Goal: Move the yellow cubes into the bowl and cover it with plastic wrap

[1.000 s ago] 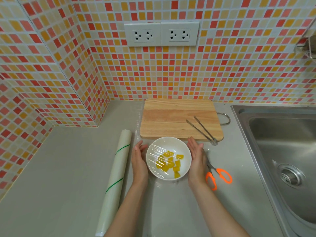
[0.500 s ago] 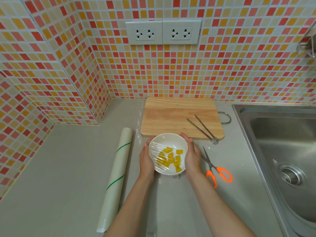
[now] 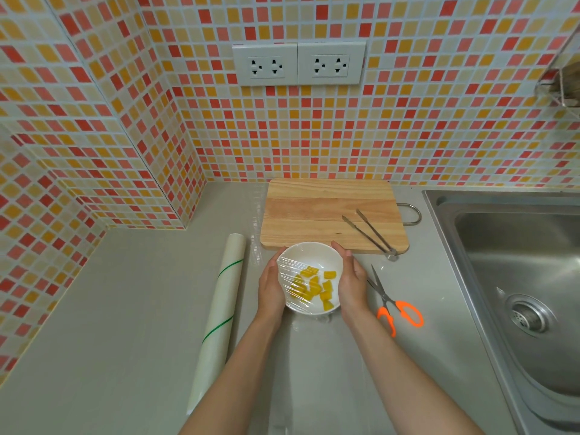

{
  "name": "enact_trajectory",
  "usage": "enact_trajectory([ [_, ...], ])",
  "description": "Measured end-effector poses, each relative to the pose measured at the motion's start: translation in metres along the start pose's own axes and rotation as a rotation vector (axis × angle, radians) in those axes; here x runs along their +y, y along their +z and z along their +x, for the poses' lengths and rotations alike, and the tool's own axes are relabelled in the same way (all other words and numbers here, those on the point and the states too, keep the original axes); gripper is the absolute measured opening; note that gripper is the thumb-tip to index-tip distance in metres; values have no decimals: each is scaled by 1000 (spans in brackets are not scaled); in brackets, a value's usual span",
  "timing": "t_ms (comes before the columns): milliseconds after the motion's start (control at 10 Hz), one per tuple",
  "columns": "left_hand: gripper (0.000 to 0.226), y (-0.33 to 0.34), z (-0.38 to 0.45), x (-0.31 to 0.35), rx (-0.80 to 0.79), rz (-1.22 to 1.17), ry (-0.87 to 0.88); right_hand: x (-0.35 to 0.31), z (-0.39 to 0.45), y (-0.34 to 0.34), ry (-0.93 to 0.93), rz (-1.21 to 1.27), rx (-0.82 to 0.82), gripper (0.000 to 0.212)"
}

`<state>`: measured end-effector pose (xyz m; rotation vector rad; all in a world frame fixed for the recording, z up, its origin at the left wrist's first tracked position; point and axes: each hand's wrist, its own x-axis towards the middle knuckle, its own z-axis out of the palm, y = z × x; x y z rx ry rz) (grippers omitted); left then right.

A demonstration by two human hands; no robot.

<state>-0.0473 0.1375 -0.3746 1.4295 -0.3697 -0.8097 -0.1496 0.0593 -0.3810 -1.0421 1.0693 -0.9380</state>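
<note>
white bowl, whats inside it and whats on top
Inside the white bowl lie yellow cubes. Plastic wrap is stretched over the top. The left hand and right hand cup its sides, hiding the outer walls and the wrap's edges there.

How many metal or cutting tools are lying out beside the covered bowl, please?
2: the tongs lie on the cutting board's right corner, and the orange-handled scissors lie on the counter right of the bowl.
</note>
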Motion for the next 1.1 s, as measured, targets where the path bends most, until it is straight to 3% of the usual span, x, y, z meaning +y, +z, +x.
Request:
enact_trajectory([
  [900, 31, 0, 8, -18, -14, 109, -146, 1, 4, -9, 86, -199, -14, 32],
  [1100, 51, -28, 5, -21, -74, 171, -229, 0, -8, -16, 155, -311, -88, 41],
])
